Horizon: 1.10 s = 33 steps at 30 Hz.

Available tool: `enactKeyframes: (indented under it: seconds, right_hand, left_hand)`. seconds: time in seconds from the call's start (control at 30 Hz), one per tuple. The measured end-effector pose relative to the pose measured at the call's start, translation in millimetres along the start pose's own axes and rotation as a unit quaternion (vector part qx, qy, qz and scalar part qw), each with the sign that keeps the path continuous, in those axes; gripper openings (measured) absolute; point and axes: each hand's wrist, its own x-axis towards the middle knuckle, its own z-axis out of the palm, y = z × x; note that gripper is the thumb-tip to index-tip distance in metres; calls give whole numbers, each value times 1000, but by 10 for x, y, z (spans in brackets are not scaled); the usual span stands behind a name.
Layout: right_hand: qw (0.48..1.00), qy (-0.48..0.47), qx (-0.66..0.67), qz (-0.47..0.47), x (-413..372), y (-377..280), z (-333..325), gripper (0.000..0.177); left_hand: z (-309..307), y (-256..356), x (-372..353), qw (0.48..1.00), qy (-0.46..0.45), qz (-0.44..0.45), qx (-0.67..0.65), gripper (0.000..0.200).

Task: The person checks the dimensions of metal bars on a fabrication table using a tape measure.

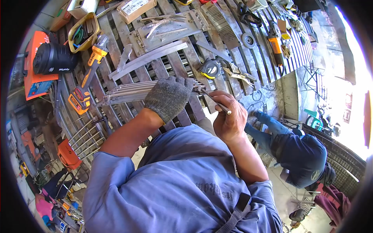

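Observation:
Across the slatted metal bench (186,73) lies a narrow grate of thin parallel metal bars (130,90). My left hand (169,98), in a grey knit glove, is closed over its right part, the fingers curled round the far side. My bare right hand (232,118) pinches a thin metal rod (222,106). The rod slants from my fingers toward the grate's right end, its far tip right at the bar ends. Just beyond my hands sit a tape measure (210,68) and a pair of pliers (239,75).
A cordless angle grinder (91,72) lies at the left beside an orange machine (39,73). Another grinder (276,46) and a grinding disc (248,40) are at the right. Flat metal strips (149,58) cross the bench. A person (299,155) bends over at the right.

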Motion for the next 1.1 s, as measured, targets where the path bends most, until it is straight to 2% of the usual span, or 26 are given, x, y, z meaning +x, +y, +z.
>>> enactKeyframes:
  seconds: [0.4,0.6,0.8,0.9,0.97,1.1]
  right_hand:
    - [1000,0,0,4,13,32,17,37]
    - [999,-8,-2,46,9,7,54,43]
    - [999,-11,-1,52,-28,32,110,37]
    - [999,-23,-7,35,-24,63,106,48]
    - [999,-31,-6,44,-17,62,113,48]
    - [997,-28,9,67,1,14,87,41]
  left_hand:
    - [6,17,11,1000,6,-16,11,24]
    - [0,9,22,1000,4,-17,7,25]
    - [44,6,12,1000,4,-15,19,26]
    - [25,-2,26,1000,2,-14,14,28]
    - [22,-16,30,1000,18,-5,12,27]
    - [5,-20,63,999,-31,-14,22,24]
